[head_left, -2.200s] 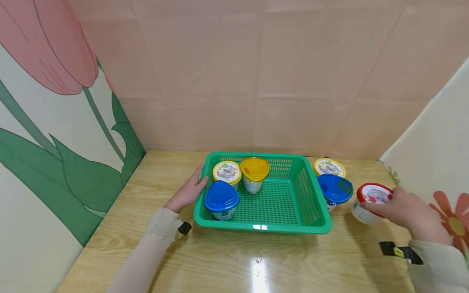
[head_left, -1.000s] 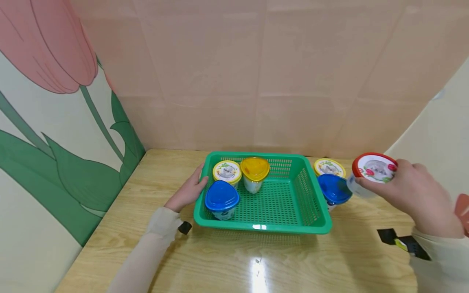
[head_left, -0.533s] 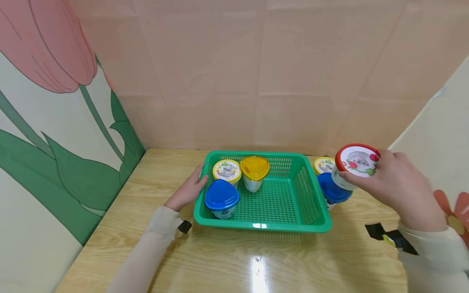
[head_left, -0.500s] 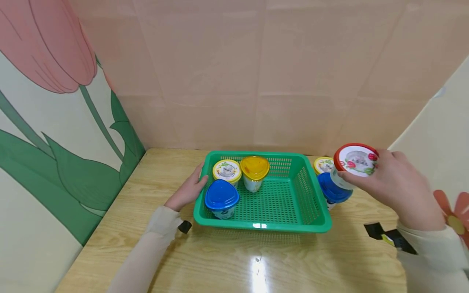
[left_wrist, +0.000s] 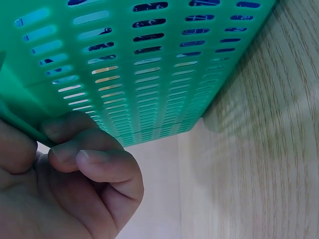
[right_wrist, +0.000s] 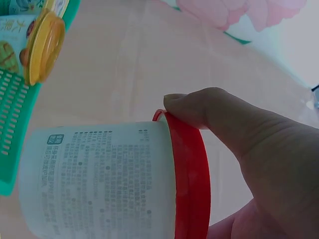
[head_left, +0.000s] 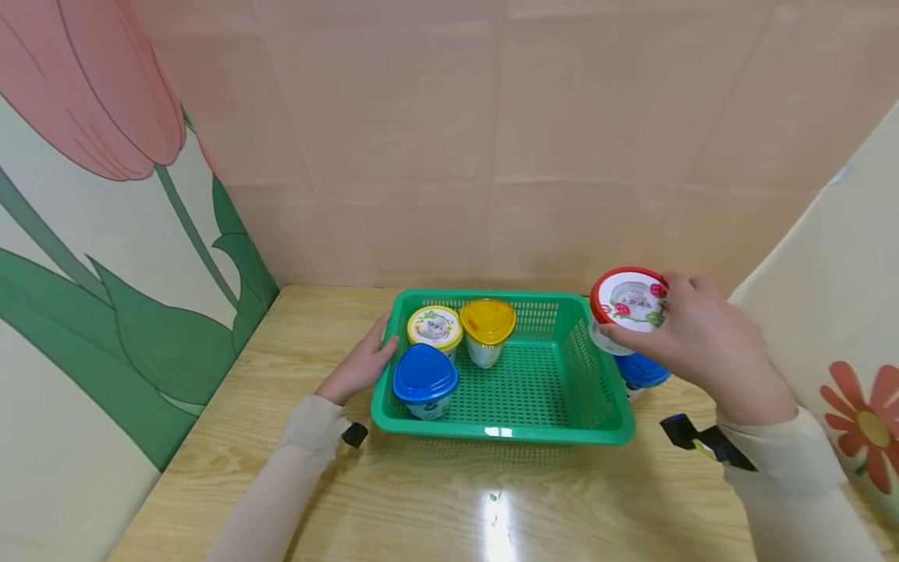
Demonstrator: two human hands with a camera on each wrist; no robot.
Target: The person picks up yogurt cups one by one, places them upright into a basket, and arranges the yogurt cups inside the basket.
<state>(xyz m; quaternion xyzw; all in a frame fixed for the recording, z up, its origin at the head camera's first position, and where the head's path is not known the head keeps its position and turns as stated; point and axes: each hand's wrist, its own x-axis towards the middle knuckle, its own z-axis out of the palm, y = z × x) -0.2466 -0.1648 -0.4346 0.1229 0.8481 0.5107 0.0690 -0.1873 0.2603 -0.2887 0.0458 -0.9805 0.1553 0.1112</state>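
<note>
My right hand grips a white tub with a red lid by its lid, up at the right rim of a green basket. In the right wrist view the printed side of the tub faces the camera, the thumb on the red lid. My left hand holds the basket's left rim, its fingers curled over the edge in the left wrist view. Inside the basket stand a yellow-rimmed tub, a yellow-lidded cup and a blue-lidded tub, all toward the left.
Another blue-lidded tub stands on the wooden table just right of the basket, partly covered by the held tub. A pinkish wall covering rises behind the table, and flower-printed panels flank it.
My right hand has lifted the red-lidded tub off the table and carried it leftward to the basket's right rim, now hiding the yellow-rimmed tub behind it. The left hand has stayed put.
</note>
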